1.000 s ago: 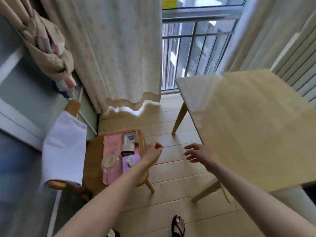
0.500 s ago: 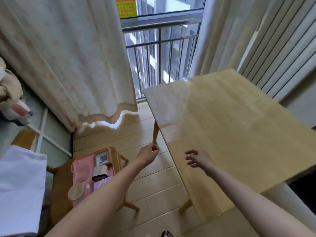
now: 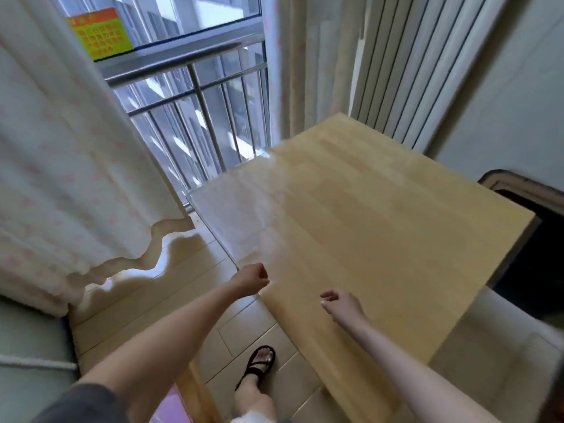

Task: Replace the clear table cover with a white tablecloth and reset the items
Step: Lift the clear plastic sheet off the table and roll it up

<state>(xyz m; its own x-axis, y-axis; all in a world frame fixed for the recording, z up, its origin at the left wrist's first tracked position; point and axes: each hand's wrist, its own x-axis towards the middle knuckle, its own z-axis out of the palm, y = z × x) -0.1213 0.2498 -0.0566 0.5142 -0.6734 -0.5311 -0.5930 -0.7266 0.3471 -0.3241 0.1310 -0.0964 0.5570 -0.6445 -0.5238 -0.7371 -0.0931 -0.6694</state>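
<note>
The clear table cover (image 3: 244, 209) lies flat on the wooden table (image 3: 470, 285), and it shows mostly as a pale sheen of glare toward the window end, its corner sitting just at the tabletop's corner. Nothing stands on it in this view, so it looks ready to come off.

By the look of it, that's a soft plastic sheet: floppy, light to moderate in weight, slick on top, and likely to cling to the wood. It won't break, but it could crease or slither off. The best bet is to take hold along the near long edge or at 1 corner, peel it up to break the cling, then draw it off with 2 hands spread apart so it doesn't fold on itself.

The left hand (image 3: 250, 277) sits right at the near edge of the table, fingers curled into a loose fist. Whether it pinches the transparent edge I cannot tell. The right hand (image 3: 341, 303) hovers just over the tabletop, near the same edge, fingers loosely curled and holding nothing.

The white tablecloth and the items to reset are not in view.

Moving outward, a foot in a black sandal (image 3: 259, 361) stands on the pale floor (image 3: 189, 288) beside the table. A spotted curtain (image 3: 76, 178) hangs at the left, and the window railing (image 3: 195, 96) lies beyond the table's far end.
</note>
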